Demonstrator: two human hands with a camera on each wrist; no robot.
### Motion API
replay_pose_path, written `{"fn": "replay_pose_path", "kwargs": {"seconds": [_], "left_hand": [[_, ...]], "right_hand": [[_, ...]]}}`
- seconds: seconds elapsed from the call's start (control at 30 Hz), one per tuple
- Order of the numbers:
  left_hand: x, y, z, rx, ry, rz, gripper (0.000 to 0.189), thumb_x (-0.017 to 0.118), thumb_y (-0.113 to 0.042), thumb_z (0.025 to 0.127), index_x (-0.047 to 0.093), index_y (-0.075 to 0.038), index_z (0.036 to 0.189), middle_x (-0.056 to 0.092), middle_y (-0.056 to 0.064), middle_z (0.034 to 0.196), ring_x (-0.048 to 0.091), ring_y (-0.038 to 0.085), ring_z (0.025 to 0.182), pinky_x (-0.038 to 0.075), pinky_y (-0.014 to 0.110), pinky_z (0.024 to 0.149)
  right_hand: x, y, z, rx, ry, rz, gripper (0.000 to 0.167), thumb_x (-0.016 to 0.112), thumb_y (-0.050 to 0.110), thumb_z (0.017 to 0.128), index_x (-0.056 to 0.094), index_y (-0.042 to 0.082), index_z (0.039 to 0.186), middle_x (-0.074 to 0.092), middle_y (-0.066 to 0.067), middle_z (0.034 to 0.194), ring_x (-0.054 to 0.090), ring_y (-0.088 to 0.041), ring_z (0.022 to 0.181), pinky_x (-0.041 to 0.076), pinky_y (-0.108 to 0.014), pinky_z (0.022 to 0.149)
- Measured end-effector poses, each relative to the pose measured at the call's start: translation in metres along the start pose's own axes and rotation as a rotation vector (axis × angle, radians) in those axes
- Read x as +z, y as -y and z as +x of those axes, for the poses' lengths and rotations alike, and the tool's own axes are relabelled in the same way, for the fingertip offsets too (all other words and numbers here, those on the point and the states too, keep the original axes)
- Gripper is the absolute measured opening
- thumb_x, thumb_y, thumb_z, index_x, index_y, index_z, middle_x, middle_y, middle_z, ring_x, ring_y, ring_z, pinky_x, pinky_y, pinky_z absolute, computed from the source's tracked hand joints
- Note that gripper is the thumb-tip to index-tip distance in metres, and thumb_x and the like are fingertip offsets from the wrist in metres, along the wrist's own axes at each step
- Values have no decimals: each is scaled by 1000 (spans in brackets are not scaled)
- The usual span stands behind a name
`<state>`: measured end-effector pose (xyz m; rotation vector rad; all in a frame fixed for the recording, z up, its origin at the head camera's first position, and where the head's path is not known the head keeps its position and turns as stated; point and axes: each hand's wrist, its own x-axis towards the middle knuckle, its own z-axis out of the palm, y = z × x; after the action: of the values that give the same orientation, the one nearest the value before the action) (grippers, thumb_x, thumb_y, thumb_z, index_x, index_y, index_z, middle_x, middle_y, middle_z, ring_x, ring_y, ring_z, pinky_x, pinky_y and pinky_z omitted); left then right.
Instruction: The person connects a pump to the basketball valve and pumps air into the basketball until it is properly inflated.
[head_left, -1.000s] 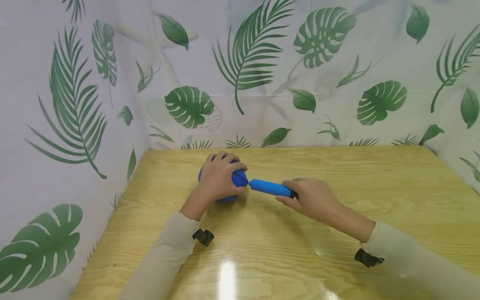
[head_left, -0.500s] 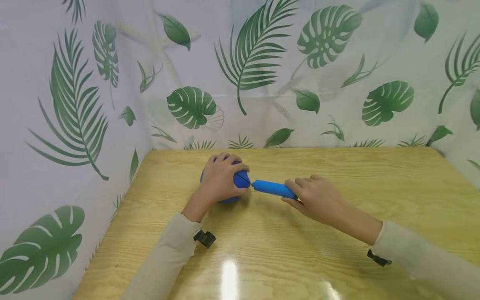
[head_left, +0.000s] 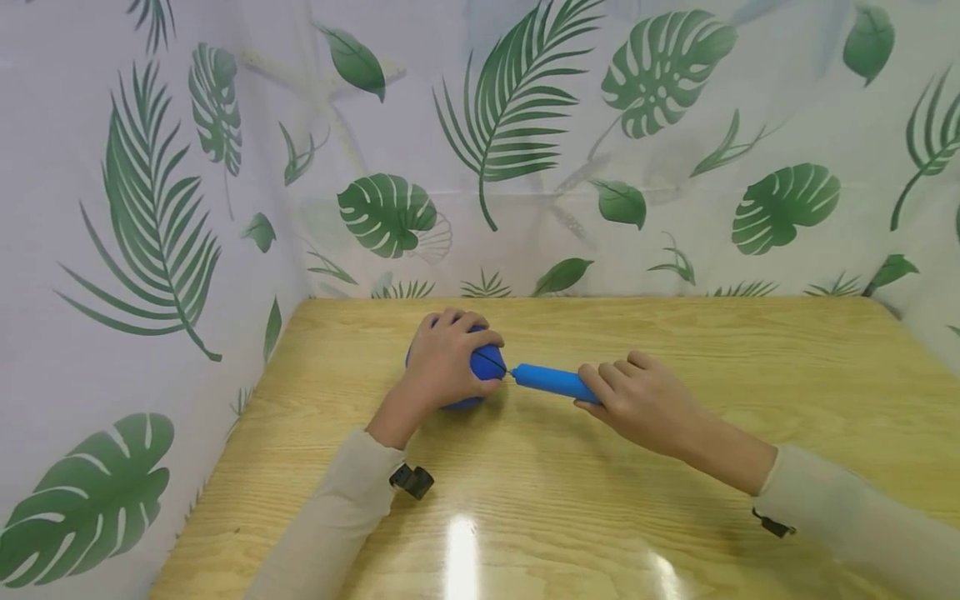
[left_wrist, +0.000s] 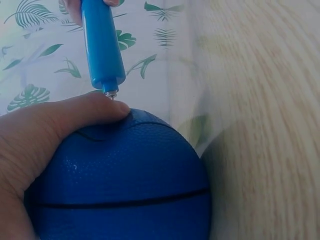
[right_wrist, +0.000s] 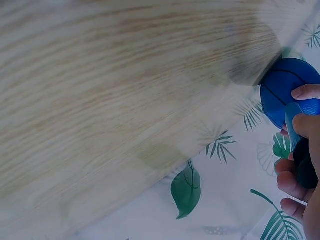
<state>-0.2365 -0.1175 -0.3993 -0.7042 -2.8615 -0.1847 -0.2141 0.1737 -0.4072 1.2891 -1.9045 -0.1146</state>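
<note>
My left hand (head_left: 442, 358) grips a blue toy basketball (head_left: 489, 362) with black lines, fingers spread over its top and thumb on the near side. In the left wrist view the thumb lies across the ball (left_wrist: 125, 175), its tip beside a metal needle (left_wrist: 111, 94). That needle joins the ball to a blue hand pump (head_left: 551, 381), which slopes slightly down to the right. My right hand (head_left: 637, 400) holds the pump at its far end from the ball. A black handle (right_wrist: 304, 165) shows within the right hand in the right wrist view.
Both hands work over a light wooden table (head_left: 570, 517). Behind it and at the left hangs a white cloth (head_left: 525, 242) printed with green leaves. Black wrist straps (head_left: 412, 481) show at both sleeves.
The head view has turned slightly, so everything sits a little further right. The black part of the pump that showed beside my right hand is now covered by it. The left hand keeps its grip.
</note>
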Motion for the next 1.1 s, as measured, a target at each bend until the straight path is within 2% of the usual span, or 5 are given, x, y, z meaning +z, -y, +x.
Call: {"fn": "replay_pose_path", "kwargs": {"seconds": [0.3, 0.57, 0.73, 0.93, 1.1], "left_hand": [[2, -6, 2, 8, -25, 2, 49, 82, -52, 81, 69, -35, 125, 60, -1, 139, 49, 29, 134, 40, 55, 111], [5, -13, 0, 13, -26, 4, 49, 81, -54, 81, 69, -36, 125, 61, -1, 139, 50, 28, 134, 41, 54, 110], [3, -9, 3, 5, -38, -17, 50, 80, -54, 82, 69, -35, 126, 61, 0, 139, 50, 29, 133, 42, 54, 110], [-1, 9, 1, -84, -49, -75, 52, 78, -56, 82, 68, -35, 129, 60, -2, 139, 52, 29, 133, 45, 55, 106], [2, 11, 0, -63, -38, -95, 54, 79, -55, 82, 68, -33, 129, 60, 0, 139, 50, 31, 133, 42, 56, 106]], "right_hand": [[-7, -3, -8, 20, -7, 27, 55, 28, 37, 114, 62, -1, 95, 53, -6, 64, 51, -18, 50, 42, -33, 53], [-15, -4, -17, 37, -9, 26, 55, 29, 39, 113, 63, 0, 95, 54, -6, 64, 53, -18, 49, 48, -36, 54], [-22, -9, -22, 50, 17, 37, 56, 29, 40, 113, 63, -1, 96, 57, -7, 65, 56, -19, 51, 49, -37, 56], [-48, -28, -44, 219, -1, 48, 65, 31, 49, 111, 65, -4, 95, 65, -14, 68, 61, -25, 53, 53, -45, 53], [-54, -34, -49, 295, -5, 60, 66, 36, 54, 109, 66, -4, 96, 68, -14, 70, 60, -24, 52, 52, -45, 51]]}}
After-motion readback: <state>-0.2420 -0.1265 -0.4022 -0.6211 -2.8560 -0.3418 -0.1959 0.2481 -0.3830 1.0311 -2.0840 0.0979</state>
